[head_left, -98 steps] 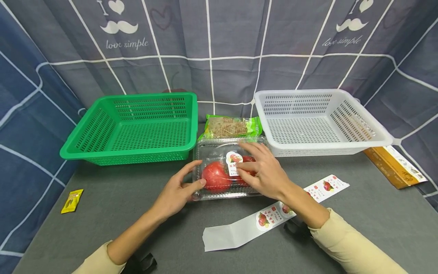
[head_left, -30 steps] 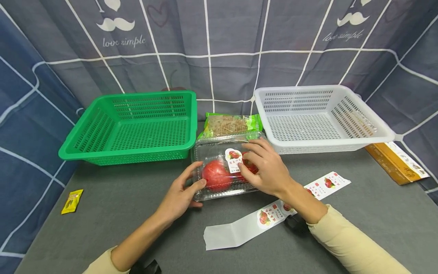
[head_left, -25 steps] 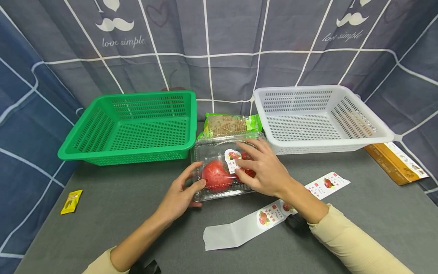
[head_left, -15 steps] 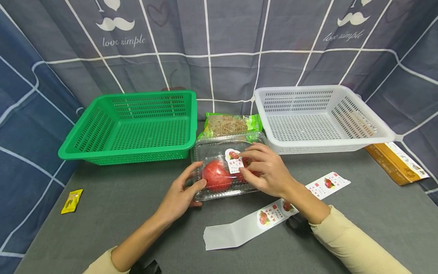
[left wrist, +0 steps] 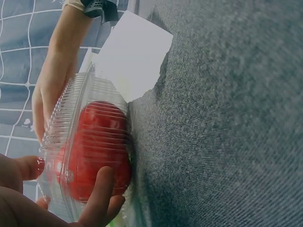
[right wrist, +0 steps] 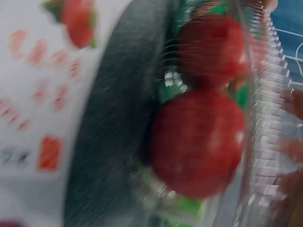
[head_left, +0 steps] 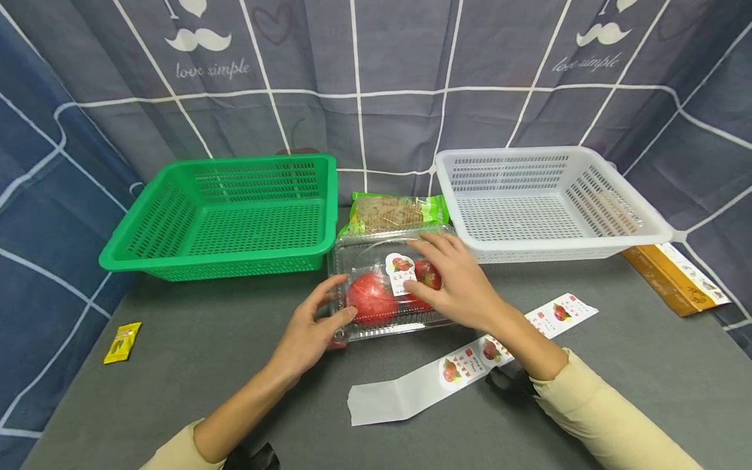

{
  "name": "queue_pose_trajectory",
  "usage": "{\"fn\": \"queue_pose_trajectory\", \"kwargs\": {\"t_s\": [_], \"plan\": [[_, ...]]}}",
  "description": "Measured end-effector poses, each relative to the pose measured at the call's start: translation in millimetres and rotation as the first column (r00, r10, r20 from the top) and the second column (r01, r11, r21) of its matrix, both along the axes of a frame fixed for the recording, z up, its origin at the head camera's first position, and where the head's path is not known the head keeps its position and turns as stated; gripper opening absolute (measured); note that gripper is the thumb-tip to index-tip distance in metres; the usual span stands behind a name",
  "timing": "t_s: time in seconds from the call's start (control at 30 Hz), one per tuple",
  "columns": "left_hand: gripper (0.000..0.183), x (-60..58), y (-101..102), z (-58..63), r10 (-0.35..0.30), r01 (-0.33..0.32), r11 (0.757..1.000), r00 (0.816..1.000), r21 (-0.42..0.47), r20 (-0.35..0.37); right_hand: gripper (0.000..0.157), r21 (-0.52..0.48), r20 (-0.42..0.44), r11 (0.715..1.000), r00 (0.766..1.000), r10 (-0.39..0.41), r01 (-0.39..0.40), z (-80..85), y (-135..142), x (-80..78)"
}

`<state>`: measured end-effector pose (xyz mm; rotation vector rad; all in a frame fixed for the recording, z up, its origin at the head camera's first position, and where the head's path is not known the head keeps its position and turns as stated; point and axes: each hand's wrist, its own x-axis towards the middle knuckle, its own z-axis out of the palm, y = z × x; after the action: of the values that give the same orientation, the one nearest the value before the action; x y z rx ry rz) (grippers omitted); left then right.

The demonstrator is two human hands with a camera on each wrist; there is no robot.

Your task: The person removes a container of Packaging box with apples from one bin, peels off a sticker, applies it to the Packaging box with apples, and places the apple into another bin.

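A clear plastic clamshell box (head_left: 361, 260) with red round fruits (head_left: 371, 299) inside stands at the middle of the table. On its lid sits a white sticker (head_left: 401, 275) with a fruit picture. My left hand (head_left: 304, 334) grips the box's left end, thumb on the lid side and fingers at the lower side, as the left wrist view shows. My right hand (head_left: 464, 287) rests over the right part of the lid, fingers extended, its thumb beside the sticker. A strip of fruit stickers (head_left: 405, 395) lies partly beneath the right forearm. Blur covers the right wrist view.
A green basket (head_left: 235, 264) stands at the back left, a white basket (head_left: 564, 247) at the back right. Between them lies a green-edged food packet (head_left: 390, 214). A brown box (head_left: 675, 284) is by the white basket; a small yellow sachet (head_left: 123, 342) lies far left.
The right hand's fingers have moved off the sticker to the lid's right part and straightened. Since the oldest frame, the box has turned slightly, its right end away from me. The left hand keeps its hold.
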<state>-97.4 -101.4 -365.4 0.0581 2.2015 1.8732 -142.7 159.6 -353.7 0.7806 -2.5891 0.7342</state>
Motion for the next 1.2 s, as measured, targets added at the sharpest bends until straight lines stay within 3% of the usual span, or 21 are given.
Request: {"fn": "queue_pose_trajectory", "kwargs": {"t_s": [0.17, 0.27, 0.37, 0.47, 0.63, 0.8, 0.9, 0.97, 1.0, 1.13, 1.2], "plan": [[0.057, -2.1, -1.4, -0.1, -0.003, 0.003, 1.000, 1.000, -0.011, -0.004, 0.085, 0.221, 0.141, 0.968, 0.978, -0.154, 0.121, 7.5, -15.0, -4.4], [0.058, -3.2, -1.5, 0.1, -0.006, 0.006, 1.000, 1.000, -0.028, -0.002, 0.091, 0.244, 0.184, 0.958, 0.963, -0.197, 0.150, 9.8, -19.3, -6.8], [0.059, -3.6, -1.8, 0.3, -0.007, 0.006, 0.999, 1.000, -0.034, -0.001, 0.092, 0.235, 0.213, 0.962, 0.959, -0.189, 0.138, 10.9, -19.3, -7.0], [0.059, -3.6, -2.0, 0.8, -0.010, 0.010, 0.999, 1.000, -0.033, -0.002, 0.085, 0.175, 0.243, 0.980, 0.961, -0.135, 0.093, 12.0, -14.7, -6.8], [0.059, -4.0, -2.7, 1.1, -0.018, 0.018, 0.999, 1.000, -0.039, -0.003, 0.072, 0.003, 0.287, 0.999, 0.957, 0.033, -0.036, 13.3, -0.2, -7.6], [0.058, -3.4, -3.3, 1.1, -0.015, 0.015, 0.999, 1.000, -0.043, -0.004, 0.063, -0.124, 0.293, 0.987, 0.946, 0.138, -0.105, 12.4, 10.4, -7.9], [0.058, -1.6, -3.3, 1.1, -0.017, 0.015, 0.998, 1.000, -0.066, -0.016, 0.050, -0.252, 0.251, 0.965, 0.958, 0.142, -0.077, 9.3, 13.7, -4.8], [0.059, -0.4, -2.9, 1.2, -0.020, 0.017, 0.995, 0.999, -0.097, -0.032, 0.039, -0.378, 0.204, 0.925, 0.971, 0.128, -0.043, 6.8, 17.0, -2.0], [0.059, 0.0, -2.7, 1.2, -0.023, 0.018, 0.993, 0.999, -0.113, -0.040, 0.034, -0.456, 0.178, 0.890, 0.977, 0.120, -0.026, 6.1, 19.3, 0.0], [0.060, 0.7, -1.9, 1.5, -0.024, 0.015, 0.988, 0.998, -0.156, -0.060, 0.025, -0.708, 0.098, 0.702, 0.995, -0.009, 0.076, 4.4, 34.9, 6.2], [0.060, 0.5, -1.7, 1.5, -0.023, 0.013, 0.987, 0.998, -0.163, -0.061, 0.023, -0.811, 0.108, 0.567, 0.990, -0.094, 0.143, 6.6, 46.9, 8.4]]}}
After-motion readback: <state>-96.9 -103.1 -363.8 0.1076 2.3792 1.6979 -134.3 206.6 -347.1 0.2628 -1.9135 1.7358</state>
